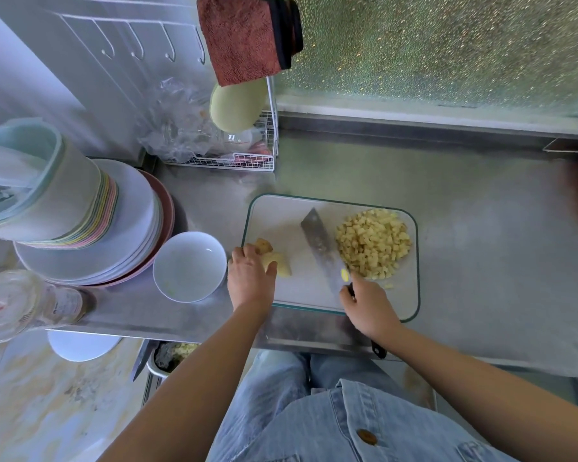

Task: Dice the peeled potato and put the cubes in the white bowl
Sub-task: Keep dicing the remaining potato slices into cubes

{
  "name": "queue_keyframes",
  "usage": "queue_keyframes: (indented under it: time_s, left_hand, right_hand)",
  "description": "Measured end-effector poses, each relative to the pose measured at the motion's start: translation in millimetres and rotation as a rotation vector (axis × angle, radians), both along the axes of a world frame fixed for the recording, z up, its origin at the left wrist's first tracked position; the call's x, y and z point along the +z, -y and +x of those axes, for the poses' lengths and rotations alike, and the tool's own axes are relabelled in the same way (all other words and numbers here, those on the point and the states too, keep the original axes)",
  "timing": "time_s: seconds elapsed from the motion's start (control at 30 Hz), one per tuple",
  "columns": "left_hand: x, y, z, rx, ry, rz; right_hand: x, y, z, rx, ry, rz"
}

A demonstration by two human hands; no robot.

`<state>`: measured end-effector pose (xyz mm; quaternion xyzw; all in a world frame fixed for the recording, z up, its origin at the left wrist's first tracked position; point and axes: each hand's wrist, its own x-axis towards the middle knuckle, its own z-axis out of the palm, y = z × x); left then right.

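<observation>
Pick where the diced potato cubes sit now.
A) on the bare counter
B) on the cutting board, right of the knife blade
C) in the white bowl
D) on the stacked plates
B: the cube pile lies on the cutting board, right of the knife blade.

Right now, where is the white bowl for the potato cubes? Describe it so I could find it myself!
Find the steel counter with the cutting board in its middle. Just left of the board, beside the left hand, sits the white bowl. It is small, deep and holds no cubes, unlike the wide, flat stack of plates on its other side.
</observation>
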<state>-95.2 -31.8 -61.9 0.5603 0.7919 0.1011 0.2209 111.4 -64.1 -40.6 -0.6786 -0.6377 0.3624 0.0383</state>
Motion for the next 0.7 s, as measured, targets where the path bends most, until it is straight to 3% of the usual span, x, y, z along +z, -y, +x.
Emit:
queue_keyframes:
  time_s: [0.07,0.23,0.4,0.47,0.7]
  left_hand:
    - [-1.6,-1.7,0.6,-0.005,-0.041,-0.034]
    - [-4.2,-3.7,4.7,-0.027,-0.033,-0.089]
    - [-5.7,-6.7,7.2,-0.09,0.13,-0.07]
    - [-5.3,-6.4,9.5,-0.112,0.14,-0.054]
    - [0.2,-4.5,18.0,-0.179,-0.054,-0.019]
  right_hand:
    - [1.0,-4.6,4.0,-0.071,-0.02,0.019]
    - [6.2,-4.0,-7.1,0.138,-0.031,-0.015]
    - [1.1,-14.9,0.2,-0.084,0.002,-0.019]
    - [1.5,-16.9,1.2,-0.08,0.012,-0.021]
    - [1.1,-17.1,2.9,-0.06,0.014,-0.02]
